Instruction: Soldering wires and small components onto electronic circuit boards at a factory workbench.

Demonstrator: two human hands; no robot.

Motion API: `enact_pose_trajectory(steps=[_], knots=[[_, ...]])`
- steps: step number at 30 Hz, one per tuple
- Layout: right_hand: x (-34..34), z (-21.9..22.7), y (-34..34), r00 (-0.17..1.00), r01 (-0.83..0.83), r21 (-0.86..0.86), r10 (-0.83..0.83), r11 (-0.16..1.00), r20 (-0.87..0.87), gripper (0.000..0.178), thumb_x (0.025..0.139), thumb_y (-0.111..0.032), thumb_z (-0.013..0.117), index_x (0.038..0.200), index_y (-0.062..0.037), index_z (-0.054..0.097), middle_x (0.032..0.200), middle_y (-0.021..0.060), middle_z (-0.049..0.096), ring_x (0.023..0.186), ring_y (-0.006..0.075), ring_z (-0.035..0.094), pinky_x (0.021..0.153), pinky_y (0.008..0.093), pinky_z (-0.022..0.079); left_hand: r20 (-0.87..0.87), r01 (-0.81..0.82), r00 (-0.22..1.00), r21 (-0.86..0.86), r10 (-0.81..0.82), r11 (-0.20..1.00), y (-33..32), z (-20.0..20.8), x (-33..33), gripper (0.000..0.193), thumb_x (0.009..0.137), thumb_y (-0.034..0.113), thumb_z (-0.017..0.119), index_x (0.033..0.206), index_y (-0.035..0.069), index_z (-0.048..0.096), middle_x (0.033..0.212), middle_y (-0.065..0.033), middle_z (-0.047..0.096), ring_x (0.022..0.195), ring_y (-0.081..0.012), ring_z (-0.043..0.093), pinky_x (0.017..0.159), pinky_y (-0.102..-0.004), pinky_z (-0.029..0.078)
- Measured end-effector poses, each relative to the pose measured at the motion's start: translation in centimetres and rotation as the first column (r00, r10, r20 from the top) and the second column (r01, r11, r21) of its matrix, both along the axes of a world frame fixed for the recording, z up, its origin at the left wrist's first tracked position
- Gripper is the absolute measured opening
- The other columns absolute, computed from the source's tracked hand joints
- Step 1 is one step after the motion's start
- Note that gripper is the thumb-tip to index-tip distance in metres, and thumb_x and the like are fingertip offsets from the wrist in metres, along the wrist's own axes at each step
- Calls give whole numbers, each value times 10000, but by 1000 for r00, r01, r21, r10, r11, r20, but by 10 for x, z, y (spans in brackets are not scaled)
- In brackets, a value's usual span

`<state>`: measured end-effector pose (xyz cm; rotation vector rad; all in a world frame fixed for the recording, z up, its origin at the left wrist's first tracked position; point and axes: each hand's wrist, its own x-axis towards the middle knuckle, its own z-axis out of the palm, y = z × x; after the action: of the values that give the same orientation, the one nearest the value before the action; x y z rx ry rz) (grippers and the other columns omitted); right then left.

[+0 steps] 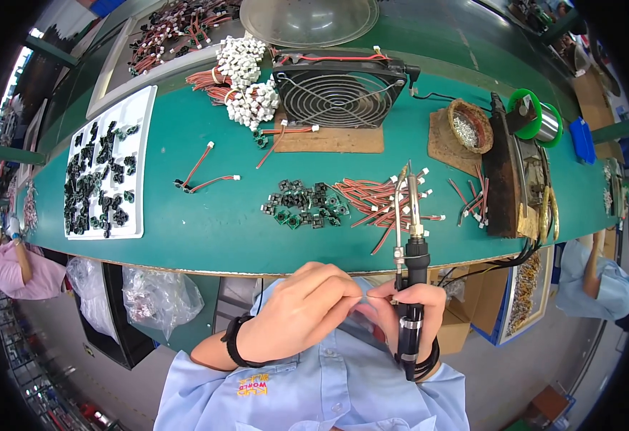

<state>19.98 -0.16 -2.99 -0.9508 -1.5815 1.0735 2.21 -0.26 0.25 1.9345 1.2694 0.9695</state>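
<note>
My right hand point(428, 302) is wrapped round a black soldering iron point(416, 262). The iron stands nearly upright, its metal tip and a thin side tube pointing at the far side of the bench. My left hand point(304, 305) is closed in a pinch, its fingertips close to the right thumb and forefinger just off the bench's near edge. Whatever lies between the fingertips is too small to make out. Beyond the hands lie a pile of red wire leads point(372, 197) with white connectors, partly behind the iron, and a cluster of small black and green parts point(300, 205).
A black fan point(339, 97) stands at the back beside bundled white connectors point(251, 104). At left is a white tray point(136, 208) of dark parts. On the right are a round bowl point(485, 136), a dark upright block point(505, 194) and a green solder spool point(526, 108). Co-workers sit at both sides.
</note>
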Motion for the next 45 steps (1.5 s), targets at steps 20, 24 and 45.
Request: enact_pose_trajectory(steps=[20,24,45], knots=[[0,12,14,924,35,-299,-145,954,-354,456,762,42,627,1069,-91,317,777,118,570,686,158,580,631,269,475,-383,-553,744,108,548,826,15,-38,-21,183,763,48,645,920,11,559,955,-125,514,813,-296,504,727,-356,401],[0,14,15,930,-1,-304,-111,953,-350,458,766,57,617,1076,-92,315,778,121,573,689,158,586,641,276,491,-249,-496,830,77,498,865,7,-37,-22,152,768,22,630,902,2,561,944,-133,537,821,-285,537,719,-342,430],[-21,26,13,938,-137,-89,100,987,-332,405,734,95,658,1031,-26,410,867,107,588,795,153,632,655,255,525,304,28,952,-212,38,977,-4,8,-19,240,835,95,604,1043,-17,559,886,-141,576,799,-197,585,732,-292,463]])
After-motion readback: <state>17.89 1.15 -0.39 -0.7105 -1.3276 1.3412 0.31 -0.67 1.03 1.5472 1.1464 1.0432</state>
